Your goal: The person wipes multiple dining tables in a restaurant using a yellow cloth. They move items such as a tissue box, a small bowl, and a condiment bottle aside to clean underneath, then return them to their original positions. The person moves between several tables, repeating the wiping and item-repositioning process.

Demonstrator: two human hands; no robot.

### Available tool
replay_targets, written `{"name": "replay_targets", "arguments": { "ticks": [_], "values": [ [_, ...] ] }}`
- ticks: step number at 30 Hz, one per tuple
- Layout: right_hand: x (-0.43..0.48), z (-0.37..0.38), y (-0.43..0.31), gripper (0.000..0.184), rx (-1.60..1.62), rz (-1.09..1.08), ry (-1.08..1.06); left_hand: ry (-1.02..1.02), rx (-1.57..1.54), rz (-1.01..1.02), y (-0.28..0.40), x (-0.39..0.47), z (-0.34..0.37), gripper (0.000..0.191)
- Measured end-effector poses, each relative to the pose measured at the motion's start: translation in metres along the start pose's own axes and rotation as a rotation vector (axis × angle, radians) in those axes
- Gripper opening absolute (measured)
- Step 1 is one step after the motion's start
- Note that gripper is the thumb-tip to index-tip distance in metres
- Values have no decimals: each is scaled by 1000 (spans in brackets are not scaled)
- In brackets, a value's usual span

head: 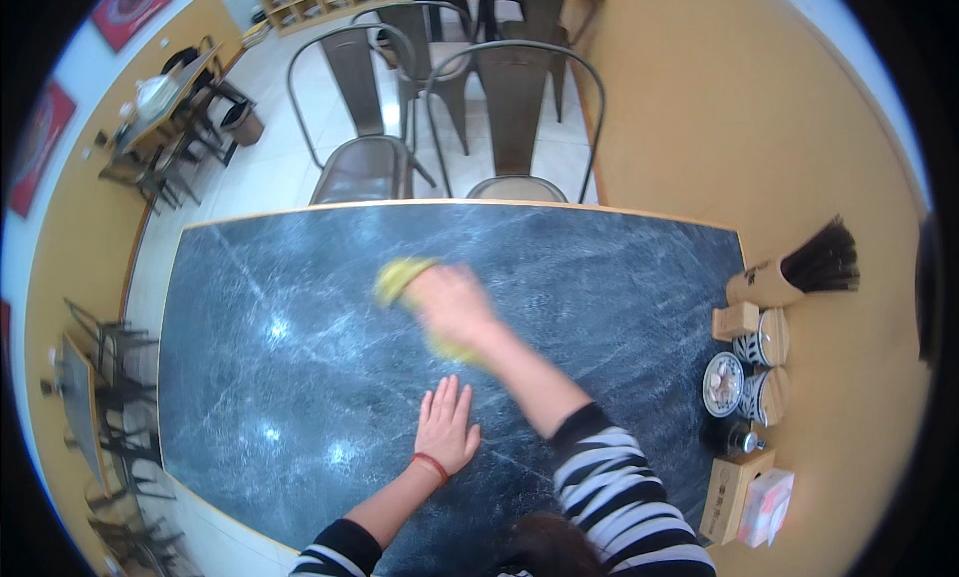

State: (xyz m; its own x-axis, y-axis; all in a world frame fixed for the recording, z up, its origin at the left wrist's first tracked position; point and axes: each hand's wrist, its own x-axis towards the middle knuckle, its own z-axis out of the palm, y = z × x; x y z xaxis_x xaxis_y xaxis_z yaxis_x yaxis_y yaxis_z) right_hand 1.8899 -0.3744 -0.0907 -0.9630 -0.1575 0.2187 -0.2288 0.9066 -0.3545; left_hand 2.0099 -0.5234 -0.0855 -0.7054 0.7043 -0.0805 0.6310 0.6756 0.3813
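Note:
Blurred by motion, my right hand (pixel 453 303) presses a yellow cloth (pixel 403 277) onto the dark marbled tabletop (pixel 599 300), a little left of its middle. Part of the cloth sticks out past the fingers, and another bit shows below the palm. My left hand (pixel 446 427) lies flat on the same tabletop, nearer to me, with nothing in it. Its fingers point away from me and the thumb stands apart. A red band circles that wrist.
Along the right edge stand a chopstick holder (pixel 764 283), patterned lidded jars (pixel 760 341), a small dish (pixel 723 384), a dark bottle (pixel 730 436), a wooden box (pixel 730 494) and a tissue pack (pixel 766 506). Metal chairs (pixel 513 112) line the far side. A wall (pixel 712 112) rises at right.

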Motion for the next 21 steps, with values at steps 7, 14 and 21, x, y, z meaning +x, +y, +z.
{"name": "replay_targets", "arguments": {
  "ticks": [7, 14, 21],
  "values": [
    [-179, -48, 90, 46, -286, 704, 321, 4, -92, 64, -2, 4, 1, 64],
    [-197, -46, 122, 53, -570, 1262, 347, 144, -736, 236, -26, -7, -8, 64],
    [145, -8, -20, 34, 64, 1076, 116, 81, -805, 158, -132, -65, -51, 63]
  ]
}}
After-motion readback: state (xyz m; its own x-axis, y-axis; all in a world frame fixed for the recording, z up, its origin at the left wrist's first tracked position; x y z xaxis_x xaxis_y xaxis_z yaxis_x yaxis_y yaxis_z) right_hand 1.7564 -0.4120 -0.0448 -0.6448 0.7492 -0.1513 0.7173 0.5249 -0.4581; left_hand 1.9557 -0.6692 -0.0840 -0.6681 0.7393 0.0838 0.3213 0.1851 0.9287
